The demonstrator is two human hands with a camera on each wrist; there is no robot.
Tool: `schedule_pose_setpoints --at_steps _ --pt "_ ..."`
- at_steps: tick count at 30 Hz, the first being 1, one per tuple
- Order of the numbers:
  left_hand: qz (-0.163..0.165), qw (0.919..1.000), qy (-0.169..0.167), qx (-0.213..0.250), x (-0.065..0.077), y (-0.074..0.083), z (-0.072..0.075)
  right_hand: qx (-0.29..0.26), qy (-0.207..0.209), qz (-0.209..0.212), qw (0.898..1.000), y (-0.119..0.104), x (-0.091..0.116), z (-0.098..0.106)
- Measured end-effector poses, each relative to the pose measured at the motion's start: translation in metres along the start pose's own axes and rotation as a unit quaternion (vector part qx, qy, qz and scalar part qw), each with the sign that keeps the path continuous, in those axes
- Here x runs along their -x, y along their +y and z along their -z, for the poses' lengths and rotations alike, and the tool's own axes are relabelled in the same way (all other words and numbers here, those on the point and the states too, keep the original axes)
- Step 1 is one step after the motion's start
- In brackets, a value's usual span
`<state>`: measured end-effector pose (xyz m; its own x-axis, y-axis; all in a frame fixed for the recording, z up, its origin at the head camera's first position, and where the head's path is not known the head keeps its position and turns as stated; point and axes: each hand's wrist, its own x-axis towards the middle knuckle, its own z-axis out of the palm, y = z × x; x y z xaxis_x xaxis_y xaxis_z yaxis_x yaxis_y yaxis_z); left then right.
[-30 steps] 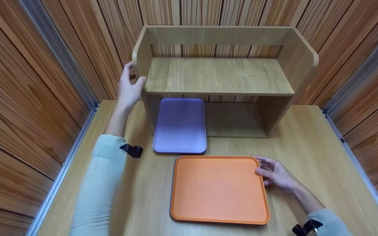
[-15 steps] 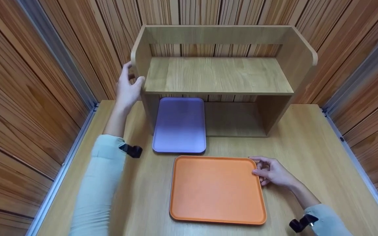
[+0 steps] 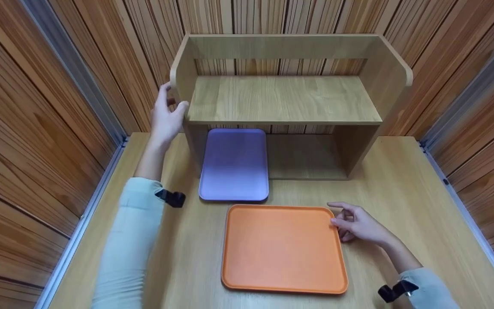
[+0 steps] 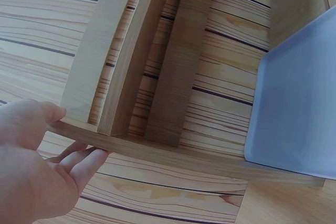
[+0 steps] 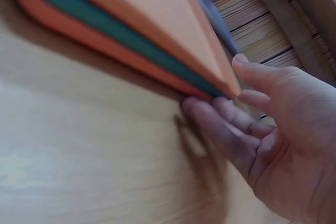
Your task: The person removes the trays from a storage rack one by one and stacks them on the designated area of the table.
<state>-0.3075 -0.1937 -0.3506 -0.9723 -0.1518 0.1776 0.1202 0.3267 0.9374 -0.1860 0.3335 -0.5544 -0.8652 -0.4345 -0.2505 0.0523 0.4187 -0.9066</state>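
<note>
My left hand (image 3: 167,118) holds the left side panel of a wooden desktop shelf (image 3: 287,101), thumb on the inner side and fingers outside in the left wrist view. A purple tray (image 3: 234,165) leans out of the shelf's lower compartment on the left. In front lies a stack of trays with an orange tray (image 3: 283,249) on top; the right wrist view shows a green tray (image 5: 107,27) and another orange tray (image 5: 89,38) beneath. My right hand (image 3: 360,223) is at the stack's far right corner, index finger extended, thumb raised off the rim, other fingertips against the edge.
The wooden table (image 3: 401,180) carries the shelf and trays. Wood-panelled walls stand behind and at both sides, with metal strips (image 3: 465,214) along the table's edges. Black wrist mounts (image 3: 174,198) sit on both sleeves.
The top orange tray has shifted slightly left, lining up with the trays under it. My right hand moved left with it, then its index finger straightened and thumb lifted. My left hand stays put.
</note>
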Motion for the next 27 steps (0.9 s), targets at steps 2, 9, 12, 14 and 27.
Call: schedule_pose_setpoints --at_steps 2,9,12,14,27 --pt "-0.002 1.0 0.002 0.0 0.0 0.0 0.0 0.004 0.001 -0.008 1.0 -0.006 0.0 0.001" --pt "0.01 0.9999 0.002 -0.004 0.0 0.0 -0.001 0.058 0.026 0.001 0.998 -0.024 0.002 0.005" --pt "0.01 0.9999 0.0 -0.003 -0.001 -0.001 -0.003 0.083 0.041 0.015 0.996 -0.03 0.002 0.006" --pt "0.007 1.0 -0.001 -0.002 -0.001 -0.001 -0.003 0.091 0.049 0.021 0.994 -0.034 0.001 0.006" --pt "-0.003 1.0 -0.004 0.006 0.0 0.0 -0.001 0.123 0.107 0.072 0.984 -0.053 -0.015 -0.006"
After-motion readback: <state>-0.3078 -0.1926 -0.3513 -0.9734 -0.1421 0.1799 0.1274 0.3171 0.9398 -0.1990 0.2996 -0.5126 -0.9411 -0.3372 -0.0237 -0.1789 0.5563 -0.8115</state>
